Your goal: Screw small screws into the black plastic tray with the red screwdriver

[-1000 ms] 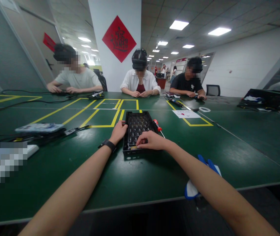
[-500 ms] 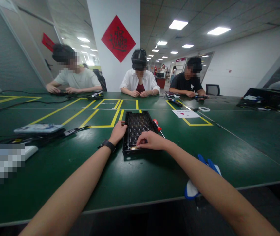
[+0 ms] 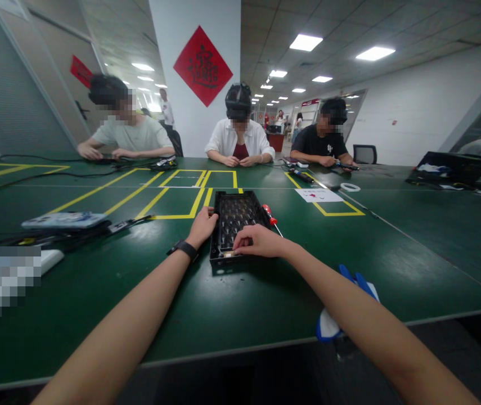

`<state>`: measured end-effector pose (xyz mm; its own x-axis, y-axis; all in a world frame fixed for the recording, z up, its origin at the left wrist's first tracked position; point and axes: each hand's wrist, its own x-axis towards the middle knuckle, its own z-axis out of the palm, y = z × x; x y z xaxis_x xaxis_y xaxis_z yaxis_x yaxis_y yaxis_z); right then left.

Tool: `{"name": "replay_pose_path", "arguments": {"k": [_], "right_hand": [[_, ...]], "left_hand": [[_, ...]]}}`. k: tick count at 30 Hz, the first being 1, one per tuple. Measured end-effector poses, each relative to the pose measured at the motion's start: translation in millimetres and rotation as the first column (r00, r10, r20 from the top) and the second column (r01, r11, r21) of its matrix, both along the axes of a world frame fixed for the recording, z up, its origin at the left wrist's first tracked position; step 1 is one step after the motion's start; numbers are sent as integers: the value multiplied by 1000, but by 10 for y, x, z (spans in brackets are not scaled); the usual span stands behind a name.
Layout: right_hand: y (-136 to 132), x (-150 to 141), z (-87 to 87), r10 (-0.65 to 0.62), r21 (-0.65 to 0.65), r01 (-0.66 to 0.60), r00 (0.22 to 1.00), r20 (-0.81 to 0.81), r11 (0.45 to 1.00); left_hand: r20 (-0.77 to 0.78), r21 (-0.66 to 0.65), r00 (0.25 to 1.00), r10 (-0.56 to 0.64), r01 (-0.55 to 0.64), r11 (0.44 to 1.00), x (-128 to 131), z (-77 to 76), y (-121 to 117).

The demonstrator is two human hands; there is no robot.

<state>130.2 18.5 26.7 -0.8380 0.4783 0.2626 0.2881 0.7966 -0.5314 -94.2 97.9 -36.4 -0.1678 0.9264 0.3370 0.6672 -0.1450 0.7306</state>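
A shallow black plastic case (image 3: 240, 211) lies on the green table in front of me, its inside dotted with several small peg-like shapes. My left hand (image 3: 203, 226) grips its left wall, the thumb over the rim. Over the near end, my right hand (image 3: 257, 242) is closed in a pinch. The fingertips meet beside a small pale piece (image 3: 228, 255) in the near left corner; whether they hold it or something smaller is hidden. Just right of the case lies a screwdriver (image 3: 270, 215) with a red handle.
Blue-and-white gloves (image 3: 328, 326) lie under my right forearm at the table edge. To the left are a light blue box (image 3: 63, 220) and cables (image 3: 84, 239). A paper sheet (image 3: 319, 195) and a tape roll (image 3: 350, 187) lie farther right. Three people sit opposite.
Both hands and the case stay almost in place, with the right fingers still pinched at the near end. In the background, a person has appeared beside the pillar.
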Motion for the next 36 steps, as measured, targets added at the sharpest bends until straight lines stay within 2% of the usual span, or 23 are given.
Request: {"name": "replay_pose_path", "arguments": {"k": [29, 36], "right_hand": [[4, 8, 5, 1, 28, -1, 1000, 6, 1000], [27, 5, -32, -2, -7, 2, 1000, 9, 1000]], "left_hand": [[-17, -24, 1000, 13, -14, 1000, 9, 15, -11], [-20, -8, 1000, 11, -11, 1000, -5, -9, 9]]}}
